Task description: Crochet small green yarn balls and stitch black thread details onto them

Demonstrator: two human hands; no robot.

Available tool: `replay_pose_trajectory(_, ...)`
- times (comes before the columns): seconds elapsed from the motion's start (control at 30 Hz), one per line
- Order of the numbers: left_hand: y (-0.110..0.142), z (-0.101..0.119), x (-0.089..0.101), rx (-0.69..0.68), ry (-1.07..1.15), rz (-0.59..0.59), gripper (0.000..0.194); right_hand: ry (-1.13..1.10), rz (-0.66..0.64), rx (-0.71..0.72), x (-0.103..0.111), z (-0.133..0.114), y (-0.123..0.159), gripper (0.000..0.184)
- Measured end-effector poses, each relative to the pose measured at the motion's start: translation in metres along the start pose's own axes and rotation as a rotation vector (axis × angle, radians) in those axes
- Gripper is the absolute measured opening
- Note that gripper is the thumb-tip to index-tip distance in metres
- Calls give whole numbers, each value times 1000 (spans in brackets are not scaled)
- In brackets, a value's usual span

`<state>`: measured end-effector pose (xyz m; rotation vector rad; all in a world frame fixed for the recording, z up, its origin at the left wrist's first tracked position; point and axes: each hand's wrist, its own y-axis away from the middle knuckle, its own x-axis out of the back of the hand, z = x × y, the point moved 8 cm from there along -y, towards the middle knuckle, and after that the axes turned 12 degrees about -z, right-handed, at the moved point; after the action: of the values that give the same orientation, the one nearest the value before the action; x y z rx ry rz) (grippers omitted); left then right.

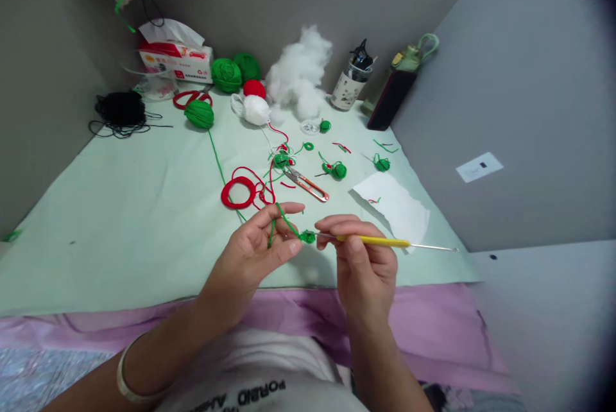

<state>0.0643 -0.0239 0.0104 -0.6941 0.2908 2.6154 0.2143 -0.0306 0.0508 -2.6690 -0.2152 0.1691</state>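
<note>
My left hand (260,248) pinches a small green crochet piece (307,237) between thumb and fingers, with green yarn (283,219) looped over the forefinger. My right hand (360,258) grips a crochet hook with a yellow handle (373,240); its tip is at the green piece and its metal tail points right. The yarn runs back across the pale green cloth (120,206) to a green yarn ball (199,114).
On the cloth lie a red crochet ring (238,193), orange-handled snips (308,184), small green pieces (339,171), a white paper (394,203), yarn balls (226,75), white stuffing (301,75), a tissue box (176,59), black yarn (120,110) and a jar (351,81). Grey walls enclose it.
</note>
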Motion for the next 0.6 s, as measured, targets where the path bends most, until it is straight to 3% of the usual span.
replay_pose_trajectory(0.2, 1, -4, 1, 20, 18, 5, 34, 39, 31, -3, 3, -1, 1, 19)
replay_pose_trajectory(0.4, -2, -7, -8, 15, 78, -54, 29, 72, -54, -13, -8, 2, 1, 18)
replay_pose_trajectory(0.6, -3, -6, -9, 59, 130, -55, 51, -78, -54, -58, -7, 10, 0, 17)
